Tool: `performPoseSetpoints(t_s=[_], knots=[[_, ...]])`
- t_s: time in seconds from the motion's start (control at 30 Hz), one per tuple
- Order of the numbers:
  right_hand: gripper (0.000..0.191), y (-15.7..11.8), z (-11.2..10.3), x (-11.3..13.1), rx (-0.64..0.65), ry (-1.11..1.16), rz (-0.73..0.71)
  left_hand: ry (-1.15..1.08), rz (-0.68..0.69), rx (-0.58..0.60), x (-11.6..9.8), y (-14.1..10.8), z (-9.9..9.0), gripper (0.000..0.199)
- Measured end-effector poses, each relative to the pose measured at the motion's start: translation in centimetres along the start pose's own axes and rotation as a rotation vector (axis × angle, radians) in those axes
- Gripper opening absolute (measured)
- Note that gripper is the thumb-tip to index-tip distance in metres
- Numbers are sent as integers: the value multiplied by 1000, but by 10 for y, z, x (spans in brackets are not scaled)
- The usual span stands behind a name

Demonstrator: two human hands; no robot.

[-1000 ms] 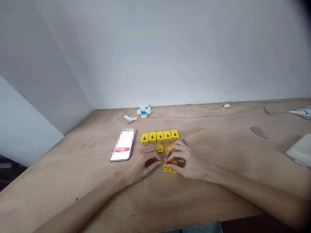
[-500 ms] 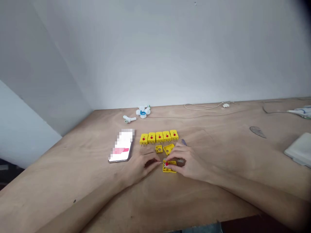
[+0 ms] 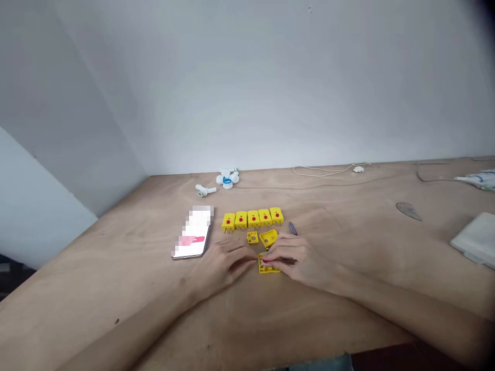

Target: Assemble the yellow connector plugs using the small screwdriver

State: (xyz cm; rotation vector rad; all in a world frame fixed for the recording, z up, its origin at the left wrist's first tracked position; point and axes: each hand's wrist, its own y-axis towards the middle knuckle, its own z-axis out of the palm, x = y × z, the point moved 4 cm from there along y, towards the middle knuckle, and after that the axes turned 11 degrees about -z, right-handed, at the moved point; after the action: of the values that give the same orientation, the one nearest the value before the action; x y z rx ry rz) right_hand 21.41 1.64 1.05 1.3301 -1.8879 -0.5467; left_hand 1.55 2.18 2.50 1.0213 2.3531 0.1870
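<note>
An open yellow plug housing (image 3: 269, 270) lies on the table between my hands, with small parts inside. My left hand (image 3: 225, 260) pinches at its left edge; what the fingertips hold is too small to name. The fingers of my right hand (image 3: 297, 256) are closed on a small red piece (image 3: 265, 260) over the housing and partly cover both. Just behind are a small yellow square part (image 3: 252, 237) and a yellow cover (image 3: 268, 238), open side up. Farther back, several yellow plugs (image 3: 253, 219) with red dots stand in a row, pins toward me.
A phone (image 3: 194, 234) lies left of the plugs. White fittings (image 3: 227, 179) sit near the wall, and a purple tool (image 3: 293, 228) is behind my right hand. A white case (image 3: 475, 238) and cables are at the right.
My right fingers have closed in over the red piece and cover more of it. The purple tool shows more fully behind my right hand. The view has shifted slightly.
</note>
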Motion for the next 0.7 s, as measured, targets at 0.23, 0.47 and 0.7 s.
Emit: performPoseSetpoints(t_s=[0.23,0.47,0.7], knots=[[3,-1,-2,2,10,-45,25,10,84,16,-3,-3,3,23],[7,-4,-3,1,10,-43,31,45,124,19,-4,-5,4,26],[4,3,-8,7,31,-98,32,52,132,6,-3,-6,6,27]])
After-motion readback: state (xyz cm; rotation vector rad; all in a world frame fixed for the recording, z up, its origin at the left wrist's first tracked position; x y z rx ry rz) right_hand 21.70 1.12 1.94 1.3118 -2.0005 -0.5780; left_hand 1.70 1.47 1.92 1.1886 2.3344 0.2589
